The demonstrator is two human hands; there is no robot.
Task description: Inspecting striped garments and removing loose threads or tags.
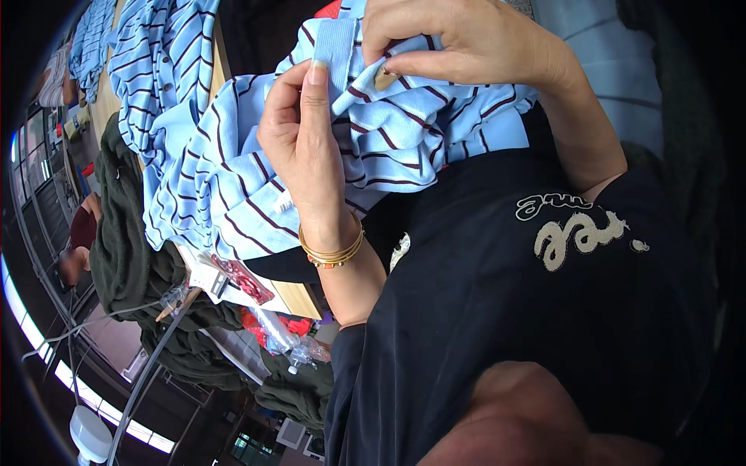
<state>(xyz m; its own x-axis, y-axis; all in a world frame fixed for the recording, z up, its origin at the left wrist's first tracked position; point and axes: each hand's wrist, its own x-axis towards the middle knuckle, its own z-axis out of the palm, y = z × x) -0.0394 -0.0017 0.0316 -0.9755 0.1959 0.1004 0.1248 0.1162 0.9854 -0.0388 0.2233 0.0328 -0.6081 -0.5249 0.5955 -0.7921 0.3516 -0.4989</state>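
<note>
The fingers of the left hand (303,136) are closing narrowly on a pale blue ribbed band (334,50), the thumb pressing flat on its near side. The fingers of the right hand (474,39) are bending in just to the right of the left fingertips, holding a small tan piece (385,78) at the thumb; whether they are also gripping cloth, I cannot tell. The striped garment (396,147), light blue with dark lines, is bunching directly below and between both hands, and its cloth is spreading left of the left fingers. Gold bangles (332,252) are circling the left wrist, below those fingers, and a small white tag (284,203) is showing just beside the wrist.

Farther left of the fingers, more striped cloth with buttons (167,58) is lying on the bench (299,299), and dark green fabric (128,225) is hanging beyond it. Below the left fingers, well apart, a red item in clear plastic (249,283) is resting near the bench edge, with crumpled clear packaging (299,349) lying below that.
</note>
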